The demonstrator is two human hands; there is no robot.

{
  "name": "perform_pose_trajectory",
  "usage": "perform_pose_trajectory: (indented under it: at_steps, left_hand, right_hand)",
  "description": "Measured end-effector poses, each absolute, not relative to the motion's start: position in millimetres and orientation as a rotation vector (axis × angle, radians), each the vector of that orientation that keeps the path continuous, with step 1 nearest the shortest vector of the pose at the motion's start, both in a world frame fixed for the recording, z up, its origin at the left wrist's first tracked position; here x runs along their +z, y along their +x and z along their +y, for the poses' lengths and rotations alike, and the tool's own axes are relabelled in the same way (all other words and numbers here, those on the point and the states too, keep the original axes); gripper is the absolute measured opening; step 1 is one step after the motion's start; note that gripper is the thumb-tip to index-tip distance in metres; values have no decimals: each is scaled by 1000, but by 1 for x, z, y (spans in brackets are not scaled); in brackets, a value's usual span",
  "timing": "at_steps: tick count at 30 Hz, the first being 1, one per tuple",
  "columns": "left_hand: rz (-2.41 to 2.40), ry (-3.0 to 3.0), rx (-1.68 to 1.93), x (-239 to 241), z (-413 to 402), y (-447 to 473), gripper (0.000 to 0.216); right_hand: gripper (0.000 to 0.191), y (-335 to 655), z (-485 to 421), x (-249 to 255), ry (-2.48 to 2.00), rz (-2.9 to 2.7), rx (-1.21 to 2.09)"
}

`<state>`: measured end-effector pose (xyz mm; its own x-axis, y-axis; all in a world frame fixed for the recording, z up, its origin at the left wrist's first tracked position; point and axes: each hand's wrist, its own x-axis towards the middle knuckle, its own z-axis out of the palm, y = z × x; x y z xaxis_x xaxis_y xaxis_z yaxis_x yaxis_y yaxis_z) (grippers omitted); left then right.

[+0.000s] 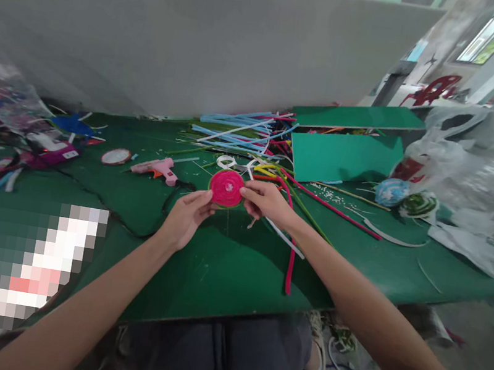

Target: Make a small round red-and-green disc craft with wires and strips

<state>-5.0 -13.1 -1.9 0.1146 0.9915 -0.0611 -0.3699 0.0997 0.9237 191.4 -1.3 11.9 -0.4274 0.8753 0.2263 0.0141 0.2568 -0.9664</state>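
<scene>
A round coiled disc (226, 188), bright pink with a pale centre and a thin green edge, is held up above the green table. My left hand (189, 216) pinches its lower left rim between thumb and fingers. At the right rim, my right hand (266, 203) grips it the same way. Behind the disc lie scissors with white handles (226, 162) and a yellow-handled tool (268, 171). A pink pipe cleaner (290, 273) and a white strip (287, 241) run out beneath my right wrist. To the left rests a pink glue gun (158, 169).
Blue, white and green pipe cleaners (236, 133) are heaped at the back. A green box (345, 157) stands at the back right, near yarn-like balls (391, 192) and plastic bags (450, 148). A black cord (127, 230) crosses the left side. A grey panel (180, 43) closes the far edge.
</scene>
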Motion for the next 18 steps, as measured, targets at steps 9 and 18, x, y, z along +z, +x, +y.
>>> perform_pose_trajectory:
  at_steps: [9,18]
  left_hand:
    - [947,1087,1251,2,-17,-6,20]
    - [1020,1231,1359,-6,-19,-9,14]
  right_hand:
    - [28,194,-4,19,-815,-1688,1288]
    - [47,189,-3,20,-845,-1665,1080]
